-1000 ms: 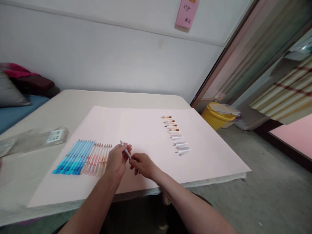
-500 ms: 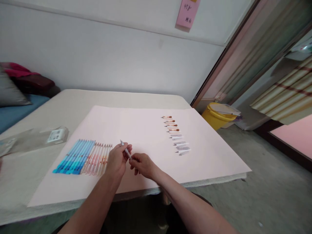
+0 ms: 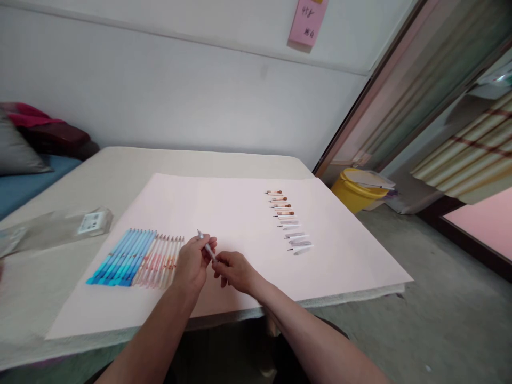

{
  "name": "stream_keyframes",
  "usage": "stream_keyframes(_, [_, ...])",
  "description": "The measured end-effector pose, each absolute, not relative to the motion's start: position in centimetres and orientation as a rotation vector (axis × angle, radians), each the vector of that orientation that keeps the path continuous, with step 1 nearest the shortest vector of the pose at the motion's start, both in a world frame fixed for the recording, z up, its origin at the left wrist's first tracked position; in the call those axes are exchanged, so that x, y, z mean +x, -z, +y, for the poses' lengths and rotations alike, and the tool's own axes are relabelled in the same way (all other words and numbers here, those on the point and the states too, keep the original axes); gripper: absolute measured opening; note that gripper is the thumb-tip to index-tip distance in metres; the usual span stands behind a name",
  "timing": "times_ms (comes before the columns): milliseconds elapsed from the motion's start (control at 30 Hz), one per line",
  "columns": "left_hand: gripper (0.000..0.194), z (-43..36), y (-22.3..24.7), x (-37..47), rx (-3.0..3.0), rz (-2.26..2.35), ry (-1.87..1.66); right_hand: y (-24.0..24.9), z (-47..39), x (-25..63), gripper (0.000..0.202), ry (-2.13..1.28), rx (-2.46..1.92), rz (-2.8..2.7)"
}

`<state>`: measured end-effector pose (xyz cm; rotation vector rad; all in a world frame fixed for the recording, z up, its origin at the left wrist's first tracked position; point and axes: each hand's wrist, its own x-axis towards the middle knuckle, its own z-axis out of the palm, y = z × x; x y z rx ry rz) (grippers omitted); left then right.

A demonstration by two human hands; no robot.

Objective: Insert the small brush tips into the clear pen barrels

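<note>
My left hand (image 3: 194, 260) is closed around a slim, pale pen (image 3: 207, 248), its pointed tip sticking out toward the upper left. At the pen's lower end, the fingers of my right hand (image 3: 233, 271) pinch it. Both hands are above the pale pink sheet (image 3: 228, 208). Just left of my left hand lies a row of whitish-pink pens (image 3: 158, 261), partly hidden by that hand. Beside them are several blue pens (image 3: 122, 258), side by side. Farther right, several disassembled pen parts (image 3: 283, 206) form a column, some with brown ends, others grey and white (image 3: 298, 242).
A clear plastic bag (image 3: 60, 226) with a white label lies on the table (image 3: 200, 160) at the left. A yellow bucket (image 3: 354, 194) stands on the floor beyond the table's right side. The wall (image 3: 180, 90) rises behind the table.
</note>
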<state>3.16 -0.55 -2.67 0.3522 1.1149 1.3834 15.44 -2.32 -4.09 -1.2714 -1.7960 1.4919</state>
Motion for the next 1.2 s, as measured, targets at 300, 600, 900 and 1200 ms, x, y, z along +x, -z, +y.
stream_keyframes(300, [0.011, -0.60, 2.51, 3.14, 0.345, 1.120, -1.382, 4.32, -2.30, 15.40, 0.014, -1.496, -1.267, -1.789])
stream_keyframes(600, [0.012, -0.74, 2.73, 3.49, 0.339, 1.134, -1.368, 4.43, -2.54, 15.08, 0.011, -1.575, -1.275, -1.743])
stream_keyframes(900, [0.010, -0.93, 2.42, 4.05, 0.300, 1.155, -1.368, 4.87, -2.66, 14.79, 0.008, -1.593, -1.254, -1.700])
stream_keyframes(1200, [0.010, -0.91, 2.41, 3.93, 0.299, 1.159, -1.362, 4.90, -2.72, 14.84, 0.008, -1.579, -1.259, -1.729])
